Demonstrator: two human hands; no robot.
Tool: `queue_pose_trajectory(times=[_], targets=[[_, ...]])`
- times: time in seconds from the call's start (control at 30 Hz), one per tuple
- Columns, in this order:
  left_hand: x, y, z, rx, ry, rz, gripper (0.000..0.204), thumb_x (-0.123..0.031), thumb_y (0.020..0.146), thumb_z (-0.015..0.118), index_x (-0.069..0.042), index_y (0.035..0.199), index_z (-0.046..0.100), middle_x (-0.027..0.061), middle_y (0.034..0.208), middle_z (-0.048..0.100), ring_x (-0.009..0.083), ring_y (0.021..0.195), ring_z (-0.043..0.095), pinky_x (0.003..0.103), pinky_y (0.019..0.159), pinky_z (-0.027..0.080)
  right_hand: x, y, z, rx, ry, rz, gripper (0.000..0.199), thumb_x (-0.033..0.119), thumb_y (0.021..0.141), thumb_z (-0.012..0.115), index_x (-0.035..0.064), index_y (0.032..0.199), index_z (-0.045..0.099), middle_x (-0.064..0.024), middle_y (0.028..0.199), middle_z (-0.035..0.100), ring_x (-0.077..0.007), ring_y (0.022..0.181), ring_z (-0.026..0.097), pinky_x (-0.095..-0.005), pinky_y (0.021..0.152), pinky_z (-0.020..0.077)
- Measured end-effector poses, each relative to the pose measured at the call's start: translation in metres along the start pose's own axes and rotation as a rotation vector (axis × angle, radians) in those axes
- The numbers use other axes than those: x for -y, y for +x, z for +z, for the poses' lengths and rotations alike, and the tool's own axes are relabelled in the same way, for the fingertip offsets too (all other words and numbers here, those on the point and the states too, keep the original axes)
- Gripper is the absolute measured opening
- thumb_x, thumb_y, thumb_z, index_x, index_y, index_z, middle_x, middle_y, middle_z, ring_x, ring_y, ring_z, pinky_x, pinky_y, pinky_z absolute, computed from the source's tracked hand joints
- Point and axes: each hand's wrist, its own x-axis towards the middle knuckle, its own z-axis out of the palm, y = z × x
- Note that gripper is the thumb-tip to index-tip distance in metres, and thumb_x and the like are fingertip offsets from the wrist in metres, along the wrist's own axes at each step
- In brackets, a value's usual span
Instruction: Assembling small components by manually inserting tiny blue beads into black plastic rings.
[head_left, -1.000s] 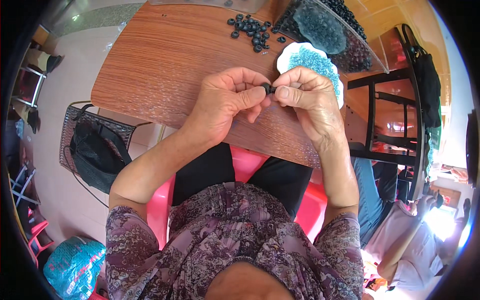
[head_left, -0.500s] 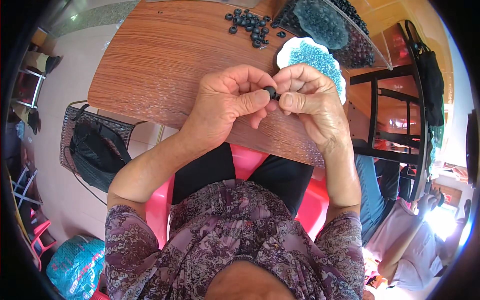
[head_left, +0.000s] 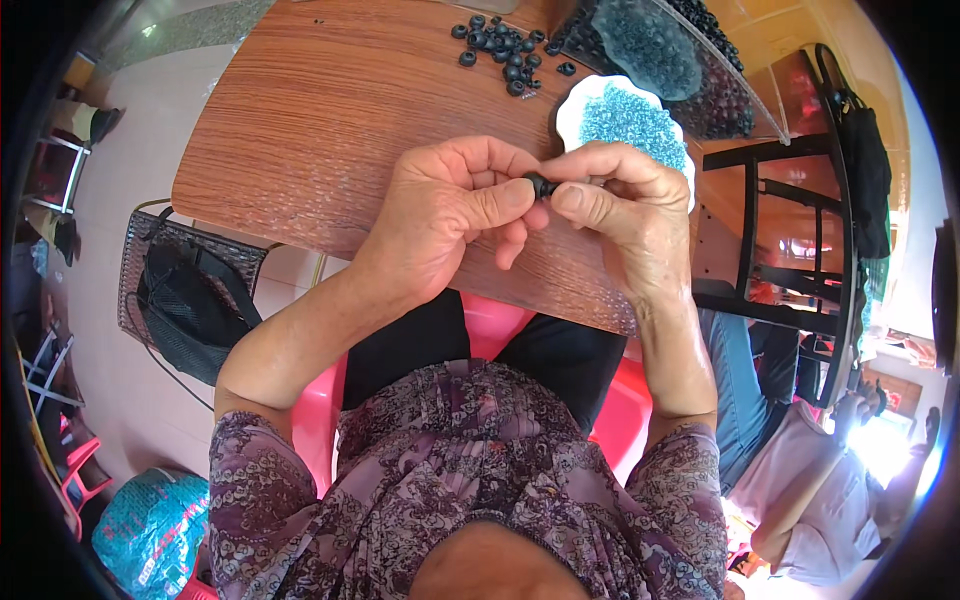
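The left hand has its thumb and forefinger pressed together on a small, dark, rounded piece, its remaining fingers loosely curled below with the tips free. From the other side the thumb and forefinger of the right hand pinch in close at the piece's narrow right end, almost meeting the left fingertips; whether they grip anything finer there is too small to tell. The piece sits between the two sets of fingertips, held above the near part of the wood-grain table. Beyond the fingers, slightly to their left, lies a loose cluster of black pieces, some showing round holes. Just past the right fingers, partly covered by them, is a white scalloped dish of small turquoise beads. Farther off in that direction stands a clear-walled box with many dark pieces inside. The printing in view is well away from the fingers, low to their left: a teal bag carries pale lettering and reddish marks, bent by the lens. Nearer on that side, a black bag rests on a chair.
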Motion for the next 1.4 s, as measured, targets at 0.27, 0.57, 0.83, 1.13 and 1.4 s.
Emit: queue_pose_trajectory(times=[0.27,0.57,0.83,1.13,1.4], targets=[[0.002,0.000,0.003,-0.059,0.143,0.063,0.020,-0.006,0.083,0.061,0.005,0.098,0.055,0.0127,0.078,0.062,0.0137,0.058,0.057,0.023,0.048,0.047,0.000,-0.003,0.001,-0.082,-0.076,0.028,0.016,-0.001,0.074,0.068,-0.0036,0.088,0.062,-0.0047,0.075,0.062,-0.0079,0.062,0.052,-0.0194,0.057,0.0415],[0.003,0.001,0.000,0.000,-0.001,-0.078,0.018,-0.005,0.083,0.060,0.006,0.097,0.056,0.0140,0.077,0.062,0.0148,0.056,0.058,0.026,0.045,0.047,0.000,0.005,-0.008,0.105,0.062,0.092,0.028,0.003,0.073,0.069,-0.0039,0.099,0.062,-0.0035,0.074,0.061,-0.0067,0.061,0.050,-0.0189,0.056,0.0405],[0.003,-0.001,-0.001,0.046,-0.138,-0.155,0.016,-0.006,0.084,0.059,0.006,0.095,0.057,0.0139,0.076,0.062,0.0147,0.055,0.058,0.026,0.043,0.046,0.003,0.009,-0.012,0.269,-0.016,0.178,0.022,-0.006,0.076,0.061,-0.0008,0.098,0.064,-0.0051,0.075,0.064,-0.0081,0.069,0.059,-0.0203,0.062,0.0466],[-0.002,-0.006,0.005,0.016,-0.010,-0.149,0.018,-0.006,0.083,0.061,0.007,0.094,0.057,0.0131,0.072,0.062,0.0152,0.053,0.058,0.025,0.043,0.047,0.005,0.002,-0.001,0.240,-0.041,0.076,0.015,-0.009,0.072,0.064,-0.0013,0.085,0.065,-0.0029,0.075,0.059,-0.0092,0.070,0.055,-0.0207,0.065,0.0446],[-0.001,0.008,-0.012,0.055,-0.148,-0.170,0.018,-0.010,0.084,0.060,0.005,0.095,0.056,0.0129,0.076,0.061,0.0186,0.056,0.059,0.029,0.044,0.049,0.006,0.010,0.003,0.136,-0.134,0.099,0.019,-0.005,0.077,0.062,-0.0001,0.095,0.065,-0.0031,0.081,0.061,-0.0089,0.071,0.056,-0.0209,0.068,0.0459]])
